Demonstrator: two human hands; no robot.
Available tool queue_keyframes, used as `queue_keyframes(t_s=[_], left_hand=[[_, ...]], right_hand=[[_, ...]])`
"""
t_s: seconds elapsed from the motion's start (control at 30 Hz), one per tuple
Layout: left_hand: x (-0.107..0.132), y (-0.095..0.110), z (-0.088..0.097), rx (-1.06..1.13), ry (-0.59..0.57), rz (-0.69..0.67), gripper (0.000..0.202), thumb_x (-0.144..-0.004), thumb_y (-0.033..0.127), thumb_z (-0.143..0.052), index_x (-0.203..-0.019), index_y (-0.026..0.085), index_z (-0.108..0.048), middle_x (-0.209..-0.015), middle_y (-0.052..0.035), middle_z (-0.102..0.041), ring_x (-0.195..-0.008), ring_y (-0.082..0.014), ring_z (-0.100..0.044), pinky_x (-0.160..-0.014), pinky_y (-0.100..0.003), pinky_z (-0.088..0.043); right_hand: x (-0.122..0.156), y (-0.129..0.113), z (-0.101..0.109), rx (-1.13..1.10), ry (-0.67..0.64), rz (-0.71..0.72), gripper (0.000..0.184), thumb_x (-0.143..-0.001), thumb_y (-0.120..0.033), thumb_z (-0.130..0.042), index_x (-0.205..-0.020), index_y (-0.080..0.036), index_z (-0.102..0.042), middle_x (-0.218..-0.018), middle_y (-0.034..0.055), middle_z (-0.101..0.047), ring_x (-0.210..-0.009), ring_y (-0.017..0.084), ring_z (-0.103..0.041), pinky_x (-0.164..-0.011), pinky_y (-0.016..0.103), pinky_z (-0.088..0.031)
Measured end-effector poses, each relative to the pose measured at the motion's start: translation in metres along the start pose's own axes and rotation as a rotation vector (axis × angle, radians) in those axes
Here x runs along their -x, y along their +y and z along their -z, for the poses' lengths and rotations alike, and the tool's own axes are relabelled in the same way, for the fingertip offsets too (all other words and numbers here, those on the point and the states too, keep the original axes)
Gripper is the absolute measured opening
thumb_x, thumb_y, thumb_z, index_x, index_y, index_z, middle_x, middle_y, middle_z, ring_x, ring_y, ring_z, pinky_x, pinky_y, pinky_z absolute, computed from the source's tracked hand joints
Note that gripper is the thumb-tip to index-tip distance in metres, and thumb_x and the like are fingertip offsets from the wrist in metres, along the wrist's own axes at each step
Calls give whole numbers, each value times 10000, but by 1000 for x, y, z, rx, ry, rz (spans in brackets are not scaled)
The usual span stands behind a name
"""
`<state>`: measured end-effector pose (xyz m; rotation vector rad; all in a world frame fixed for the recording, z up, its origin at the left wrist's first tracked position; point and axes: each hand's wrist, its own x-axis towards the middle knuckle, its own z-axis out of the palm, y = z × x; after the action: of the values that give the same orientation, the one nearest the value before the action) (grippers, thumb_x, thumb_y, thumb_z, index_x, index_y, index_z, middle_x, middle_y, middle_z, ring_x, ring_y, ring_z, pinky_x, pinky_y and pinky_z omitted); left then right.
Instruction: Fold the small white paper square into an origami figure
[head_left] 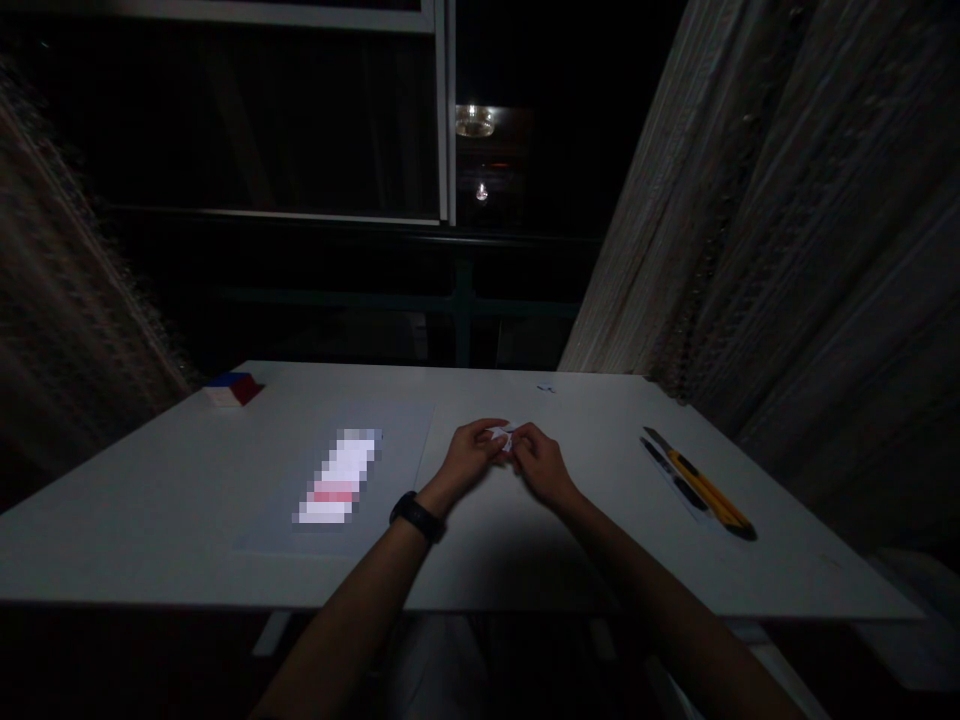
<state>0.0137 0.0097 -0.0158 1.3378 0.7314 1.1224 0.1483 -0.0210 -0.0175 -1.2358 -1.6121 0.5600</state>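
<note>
Both of my hands meet above the middle of a white table. My left hand, with a black watch on its wrist, pinches a small white piece of paper. My right hand pinches the same piece from the other side, fingers closed on it. The paper is tiny and partly hidden by my fingertips.
A grey sheet with a blurred-out patch lies left of my hands. A yellow utility knife and a dark pen lie at the right. A small red, white and blue block sits at the far left corner. Curtains hang on both sides of a dark window.
</note>
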Motion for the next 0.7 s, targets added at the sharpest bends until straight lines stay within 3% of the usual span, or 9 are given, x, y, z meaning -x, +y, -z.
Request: queue_keyframes(t_s=[0.37,0.7], left_hand=[[-1,-3,0,-75,8,-19,424,-642,291,-655,-1010,92,-588,-666,-25,-563,-581,-99,-554,-566,-237,-480],[0,1,0,-149,17,-44,388,-663,277,-627,-1002,92,-594,-587,6,-519,-538,-83,-512,-523,-198,-438]], right_hand=[[-1,1,0,147,21,15,99,-719,-251,-416,-735,-190,-492,-491,-55,-481,-438,100,-429,-450,203,-298],[0,2,-1,135,28,8,115,-720,-272,-422,-735,-192,-503,-499,-49,-478,-455,105,-440,-458,207,-306]])
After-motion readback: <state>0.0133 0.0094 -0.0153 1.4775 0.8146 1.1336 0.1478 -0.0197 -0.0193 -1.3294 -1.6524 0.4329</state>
